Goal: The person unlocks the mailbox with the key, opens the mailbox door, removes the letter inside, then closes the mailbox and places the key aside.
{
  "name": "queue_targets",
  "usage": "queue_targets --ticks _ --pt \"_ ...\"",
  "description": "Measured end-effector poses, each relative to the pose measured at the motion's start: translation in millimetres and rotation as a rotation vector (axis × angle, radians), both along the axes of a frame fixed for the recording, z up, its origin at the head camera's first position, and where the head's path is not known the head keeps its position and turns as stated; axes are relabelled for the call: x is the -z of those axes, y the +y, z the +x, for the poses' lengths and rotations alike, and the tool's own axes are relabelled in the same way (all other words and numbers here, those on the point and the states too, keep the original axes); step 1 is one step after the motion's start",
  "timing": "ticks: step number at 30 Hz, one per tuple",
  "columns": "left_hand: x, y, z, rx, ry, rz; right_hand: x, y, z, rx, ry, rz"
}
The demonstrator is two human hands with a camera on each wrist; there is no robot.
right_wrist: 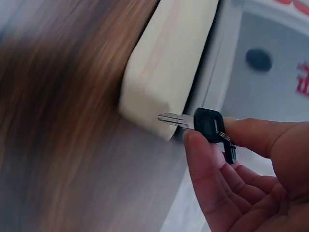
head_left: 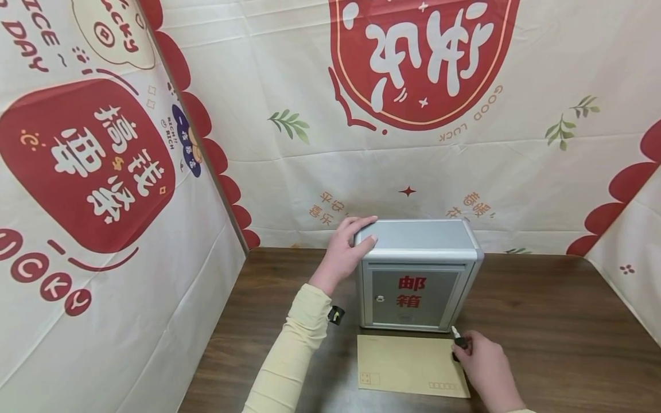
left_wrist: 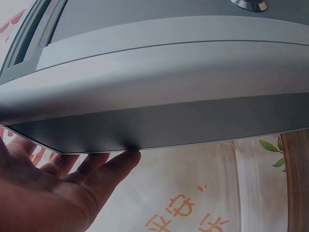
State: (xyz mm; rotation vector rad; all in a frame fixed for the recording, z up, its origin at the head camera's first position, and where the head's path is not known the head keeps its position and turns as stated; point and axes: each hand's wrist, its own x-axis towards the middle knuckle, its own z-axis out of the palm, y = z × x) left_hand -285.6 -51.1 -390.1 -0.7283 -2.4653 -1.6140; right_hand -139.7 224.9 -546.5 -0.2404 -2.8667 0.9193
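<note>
A grey metal mailbox [head_left: 418,261] with red characters and a small round lock [head_left: 380,298] on its door stands upright on the table. My left hand [head_left: 347,252] rests on its upper left corner, thumb on the top and fingers toward the back edge. In the left wrist view, the left hand's fingers [left_wrist: 104,171] touch the rim of the side panel. My right hand [head_left: 485,364] pinches a black-headed key [right_wrist: 208,124] between thumb and finger, its metal blade pointing outward. A second black piece hangs from its ring. The key is near the mailbox's lower right corner.
A tan envelope [head_left: 410,364] lies flat on the brown wooden table [head_left: 547,321], just in front of the mailbox. White cloth [head_left: 289,166] printed with red designs hangs behind, and more covers the left and right sides.
</note>
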Motion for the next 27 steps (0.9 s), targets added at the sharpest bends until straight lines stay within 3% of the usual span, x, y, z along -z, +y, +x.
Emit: queue_targets --ticks 10,27 --pt "0.3 -0.1 -1.0 0.003 0.001 -0.002 12.7 32.0 -4.1 0.043 -0.053 0.046" --pt "-0.9 -0.1 3.4 -0.017 -0.013 -0.004 19.6 36.8 -0.8 0.027 -0.05 0.064"
